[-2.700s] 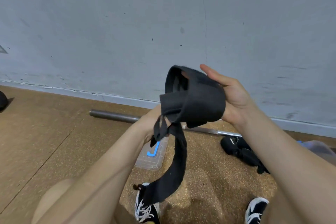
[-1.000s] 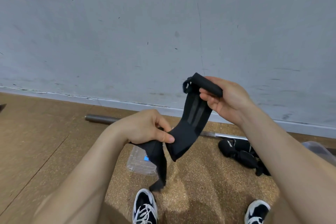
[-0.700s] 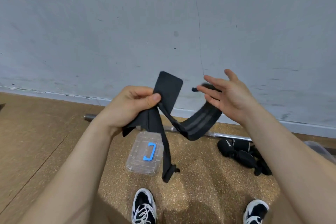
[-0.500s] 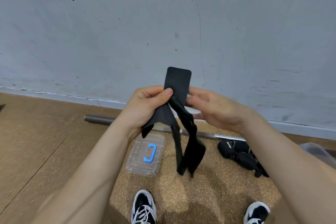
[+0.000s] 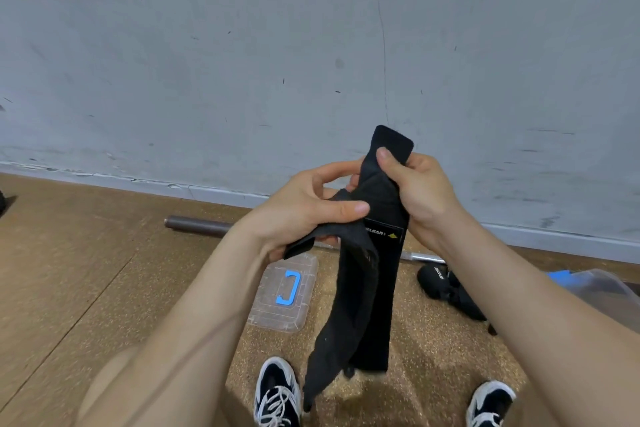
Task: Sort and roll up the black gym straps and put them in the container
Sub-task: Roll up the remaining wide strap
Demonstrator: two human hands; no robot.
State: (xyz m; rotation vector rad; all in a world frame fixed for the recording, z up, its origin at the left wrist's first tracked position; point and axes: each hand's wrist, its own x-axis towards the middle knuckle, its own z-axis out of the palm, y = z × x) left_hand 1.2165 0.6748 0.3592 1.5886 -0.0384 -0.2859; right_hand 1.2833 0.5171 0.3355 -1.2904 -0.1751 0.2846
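1. Vs 0.5 s ago: R hand (image 5: 419,191) now wraps the strap (image 5: 367,288) near its top end, grip tight, thumb pressed on the front just below the rounded tip. Before, it only met the other hand at mid-strap.
2. L hand (image 5: 311,208) sits lower now, just left of R hand. Thumb lies across a bunched fold, grip closed on it.
3. Strap is held in air in front of the wall (image 5: 311,45). It now hangs in two layers: a flat one w/ label (image 5: 382,234) facing cam, and a twisted one left of it.
4. Vs 0.7 s ago: R hand was spread open, off the strap.
5. Unchanged on floor (image 5: 86,270): clear lid (image 5: 287,312) w/ blue clip, bar (image 5: 197,224) along wall, black pile (image 5: 446,291) right of the hanging strap, container (image 5: 595,288) far right.
6. Hidden: R fingers behind strap, L fingertips under the fold. Label text partly covered by L thumb, not fully readable.
7. Bar's middle is behind hands + strap. Container mostly cut by R arm, contents can't tell. Strap's lower end is blurred.
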